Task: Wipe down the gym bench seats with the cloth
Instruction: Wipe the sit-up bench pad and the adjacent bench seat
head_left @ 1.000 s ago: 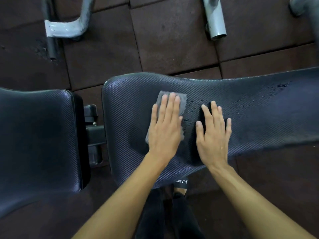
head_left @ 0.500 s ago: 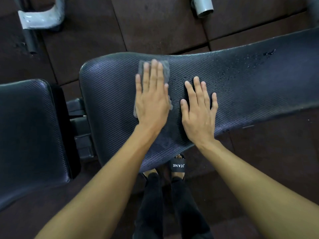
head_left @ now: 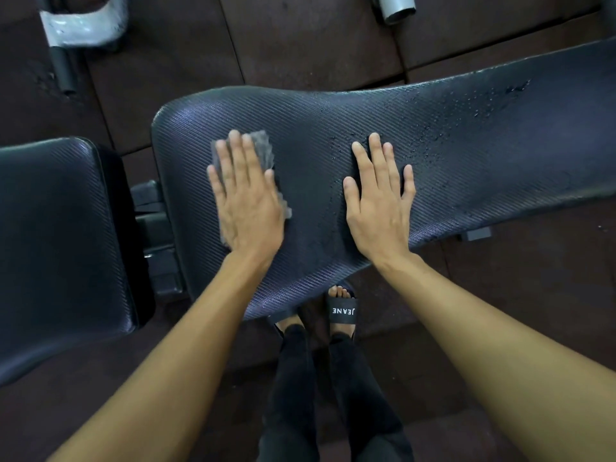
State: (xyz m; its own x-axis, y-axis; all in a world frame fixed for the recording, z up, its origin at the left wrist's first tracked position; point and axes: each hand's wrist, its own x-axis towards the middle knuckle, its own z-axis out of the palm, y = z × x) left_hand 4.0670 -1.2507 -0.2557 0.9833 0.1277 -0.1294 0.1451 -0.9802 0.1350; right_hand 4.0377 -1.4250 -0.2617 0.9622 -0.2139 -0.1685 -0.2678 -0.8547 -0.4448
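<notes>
Fingers [head_left: 237, 155] straight and flat, the left hand [head_left: 248, 208] presses the grey cloth [head_left: 263, 145] onto the long bench pad [head_left: 483, 161] near its left end, cloth edges peeking out past the fingertips. Right hand [head_left: 376, 208] lies flat, fingers loose and holding nothing, on the bare pad just beside it, with water droplets [head_left: 480, 108] speckling the vinyl further right. Second pad [head_left: 56, 245] sits left, across a gap.

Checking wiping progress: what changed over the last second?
The left hand, flat on the cloth, slid it leftward along the bench pad, away from the right hand. Nothing was taken or released. The right hand stayed pressed flat on the pad; droplets remain at right.
</notes>
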